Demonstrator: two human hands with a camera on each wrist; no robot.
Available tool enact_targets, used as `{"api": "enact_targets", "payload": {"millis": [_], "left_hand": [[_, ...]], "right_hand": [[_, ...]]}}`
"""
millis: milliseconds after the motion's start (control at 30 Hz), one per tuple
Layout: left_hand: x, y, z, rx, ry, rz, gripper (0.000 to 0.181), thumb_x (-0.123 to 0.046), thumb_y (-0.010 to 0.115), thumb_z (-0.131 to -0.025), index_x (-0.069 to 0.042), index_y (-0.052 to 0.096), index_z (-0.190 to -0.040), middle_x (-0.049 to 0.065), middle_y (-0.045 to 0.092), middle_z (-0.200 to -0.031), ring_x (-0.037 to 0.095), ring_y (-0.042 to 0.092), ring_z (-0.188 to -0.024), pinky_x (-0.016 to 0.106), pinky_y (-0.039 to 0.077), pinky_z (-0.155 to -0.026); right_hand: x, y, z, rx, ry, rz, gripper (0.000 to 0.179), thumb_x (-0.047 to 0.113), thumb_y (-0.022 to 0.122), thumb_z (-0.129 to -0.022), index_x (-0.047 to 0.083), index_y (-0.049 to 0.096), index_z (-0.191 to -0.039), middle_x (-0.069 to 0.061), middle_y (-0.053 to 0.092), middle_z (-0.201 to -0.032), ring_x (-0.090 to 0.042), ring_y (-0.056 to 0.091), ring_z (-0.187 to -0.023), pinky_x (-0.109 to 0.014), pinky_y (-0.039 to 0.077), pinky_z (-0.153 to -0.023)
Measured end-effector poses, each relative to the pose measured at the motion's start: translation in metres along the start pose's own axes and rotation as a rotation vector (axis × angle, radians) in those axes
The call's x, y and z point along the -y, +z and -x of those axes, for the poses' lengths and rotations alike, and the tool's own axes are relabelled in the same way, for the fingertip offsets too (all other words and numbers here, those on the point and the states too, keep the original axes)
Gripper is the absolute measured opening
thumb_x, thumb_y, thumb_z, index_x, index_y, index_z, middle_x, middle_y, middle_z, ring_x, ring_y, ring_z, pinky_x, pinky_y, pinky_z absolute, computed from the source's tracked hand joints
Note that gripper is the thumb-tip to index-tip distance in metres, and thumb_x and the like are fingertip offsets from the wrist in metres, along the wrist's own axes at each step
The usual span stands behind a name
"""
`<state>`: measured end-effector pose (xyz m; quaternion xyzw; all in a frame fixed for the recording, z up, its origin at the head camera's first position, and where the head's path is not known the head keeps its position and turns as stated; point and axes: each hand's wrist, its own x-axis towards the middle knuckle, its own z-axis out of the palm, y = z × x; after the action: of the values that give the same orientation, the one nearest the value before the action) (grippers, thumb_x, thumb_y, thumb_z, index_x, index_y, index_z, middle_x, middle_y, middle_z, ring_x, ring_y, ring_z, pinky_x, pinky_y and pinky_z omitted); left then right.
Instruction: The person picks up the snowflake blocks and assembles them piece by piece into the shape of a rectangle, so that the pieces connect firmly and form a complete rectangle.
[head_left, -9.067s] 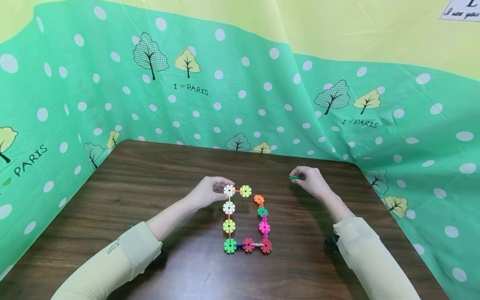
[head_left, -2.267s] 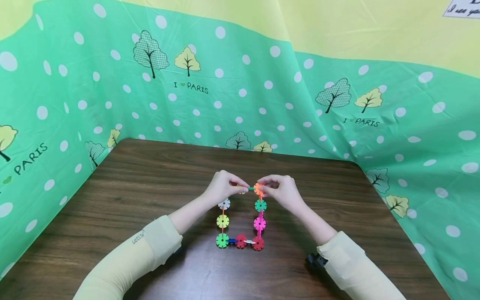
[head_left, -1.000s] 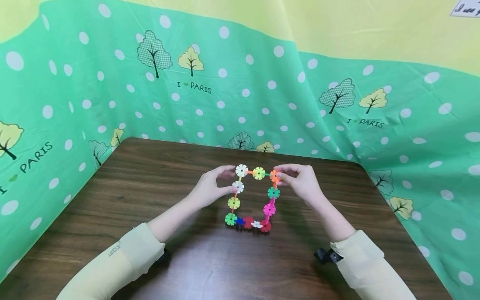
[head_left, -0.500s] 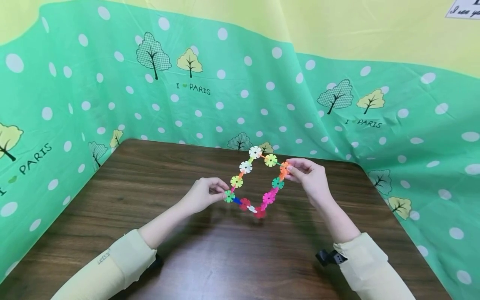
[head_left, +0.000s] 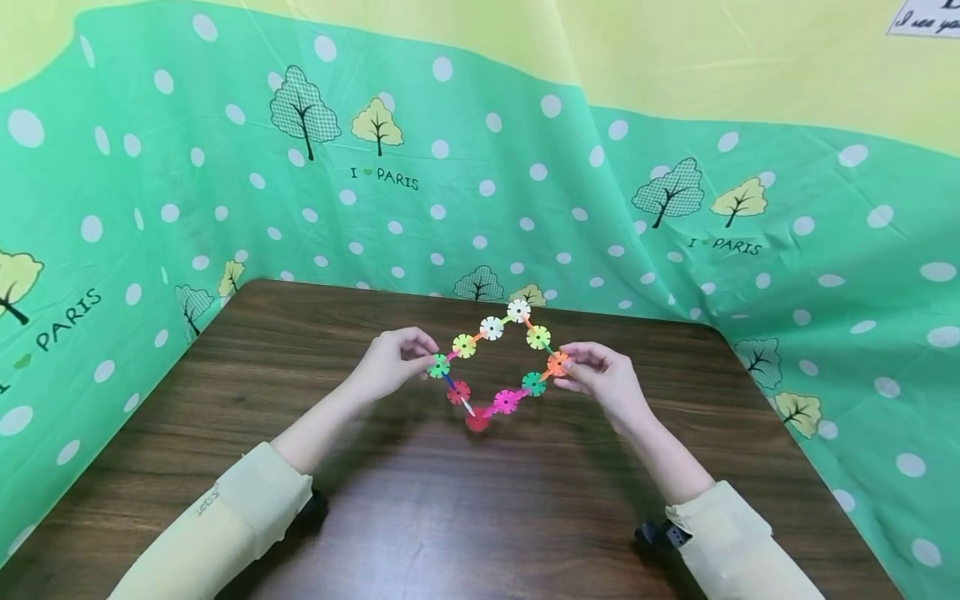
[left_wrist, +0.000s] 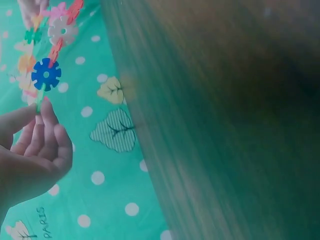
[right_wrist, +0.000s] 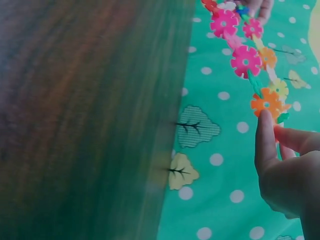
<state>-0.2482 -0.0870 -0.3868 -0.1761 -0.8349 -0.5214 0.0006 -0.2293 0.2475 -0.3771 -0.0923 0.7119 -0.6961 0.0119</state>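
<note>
A closed ring of notched plastic snowflake discs (head_left: 492, 328) in several colours is held up over the table, tilted into a diamond. My left hand (head_left: 390, 363) pinches the green disc (head_left: 438, 366) at its left corner between thumb and fingers. At the right corner, my right hand (head_left: 609, 385) pinches the orange disc (head_left: 558, 364). A white disc (head_left: 519, 311) forms the top corner and a red disc (head_left: 477, 419) hangs lowest. In the left wrist view a blue disc (left_wrist: 46, 74) faces the camera just past the fingertips. Pink discs (right_wrist: 245, 61) run away from the hand in the right wrist view.
Beneath the ring lies a dark wood-grain table (head_left: 480, 517). Behind it and at both sides hangs a green polka-dot cloth (head_left: 420, 225) printed with trees. A black device (head_left: 663, 535) sits at the right cuff.
Both hands have raised the ring off the table. My left hand has shifted from the white discs to the green corner, and the ring has turned from a rectangle into a diamond.
</note>
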Motion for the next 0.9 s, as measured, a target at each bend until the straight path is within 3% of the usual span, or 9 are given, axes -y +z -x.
{"api": "enact_targets", "payload": {"millis": [167,300,467,567,733,900], "left_hand": [[0.005,-0.008,-0.013,0.009,-0.035,0.024,0.01,-0.008,0.066,-0.088,-0.007,0.067,-0.098,0.008,0.069,-0.086,0.022,0.067,-0.067,0.04,0.056,-0.066],[0.009,-0.013,-0.026,0.005,-0.055,0.029,0.013,-0.011,0.066,-0.088,-0.006,0.069,-0.1,0.009,0.07,-0.085,0.02,0.066,-0.068,0.038,0.056,-0.068],[0.014,-0.015,-0.039,0.035,-0.101,0.092,0.025,-0.004,0.068,-0.085,-0.005,0.069,-0.11,0.012,0.069,-0.095,0.022,0.066,-0.081,0.047,0.053,-0.079],[0.016,-0.014,-0.043,0.061,-0.104,0.104,0.032,0.0,0.068,-0.084,-0.006,0.067,-0.115,0.013,0.068,-0.105,0.022,0.064,-0.09,0.043,0.052,-0.084],[0.026,-0.011,-0.051,0.068,-0.078,0.016,0.031,-0.003,0.069,-0.084,-0.006,0.068,-0.115,0.011,0.069,-0.108,0.02,0.063,-0.095,0.032,0.053,-0.081],[0.037,-0.006,-0.061,0.084,-0.041,-0.134,0.027,-0.009,0.069,-0.085,-0.008,0.07,-0.112,0.007,0.071,-0.103,0.017,0.064,-0.09,0.03,0.053,-0.075]], "right_hand": [[-0.01,0.001,0.001,0.052,0.059,0.06,0.041,-0.008,0.066,-0.082,-0.015,0.051,-0.12,-0.01,0.058,-0.092,-0.014,0.068,-0.08,-0.042,0.055,-0.075],[-0.016,0.003,0.001,0.086,0.106,0.122,0.045,-0.009,0.069,-0.079,-0.013,0.052,-0.12,-0.015,0.059,-0.096,-0.014,0.067,-0.078,-0.046,0.054,-0.074],[-0.022,0.006,-0.001,0.117,0.107,0.211,0.042,-0.007,0.071,-0.078,-0.012,0.054,-0.116,-0.02,0.061,-0.095,-0.016,0.067,-0.076,-0.041,0.057,-0.068],[-0.025,0.007,-0.003,0.138,0.1,0.262,0.038,-0.006,0.071,-0.078,-0.01,0.056,-0.113,-0.02,0.062,-0.091,-0.023,0.068,-0.076,-0.04,0.057,-0.065],[-0.031,0.007,-0.006,0.175,0.071,0.383,0.032,-0.004,0.073,-0.077,-0.006,0.06,-0.106,-0.018,0.063,-0.083,-0.037,0.067,-0.076,-0.041,0.057,-0.06],[-0.04,0.007,-0.011,0.208,0.038,0.497,0.028,-0.002,0.076,-0.075,-0.002,0.062,-0.1,-0.013,0.063,-0.078,-0.03,0.067,-0.069,-0.037,0.057,-0.056]]}}
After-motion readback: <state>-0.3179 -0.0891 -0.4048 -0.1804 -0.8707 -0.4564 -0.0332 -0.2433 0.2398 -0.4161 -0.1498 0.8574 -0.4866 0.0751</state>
